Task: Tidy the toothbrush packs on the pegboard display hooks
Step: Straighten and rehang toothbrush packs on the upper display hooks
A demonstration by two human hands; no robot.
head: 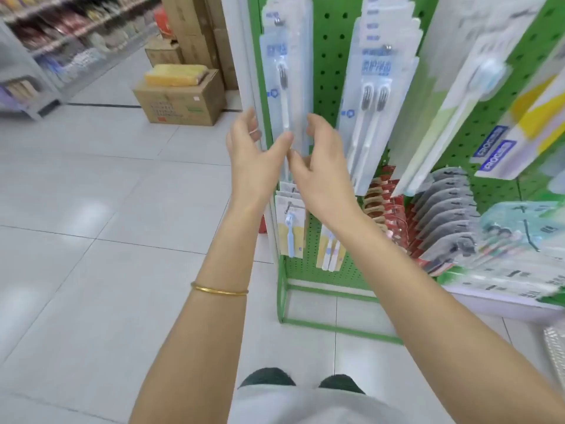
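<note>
My left hand and my right hand both pinch the lower end of the leftmost toothbrush pack, which hangs on the green pegboard.

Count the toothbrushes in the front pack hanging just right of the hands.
2, side by side in the twin pack: left toothbrush, right toothbrush, dark heads up. Packs stacked behind it may hold more, hidden.

Two stacks of clear, pale-blue toothbrush packs hang from metal hooks on the green pegboard. The left stack hangs upright, its front pack showing one white brush with dark bristles. The left hand and right hand pinch its lower edges. The neighbouring stack shows two brushes and tilts slightly.
</note>
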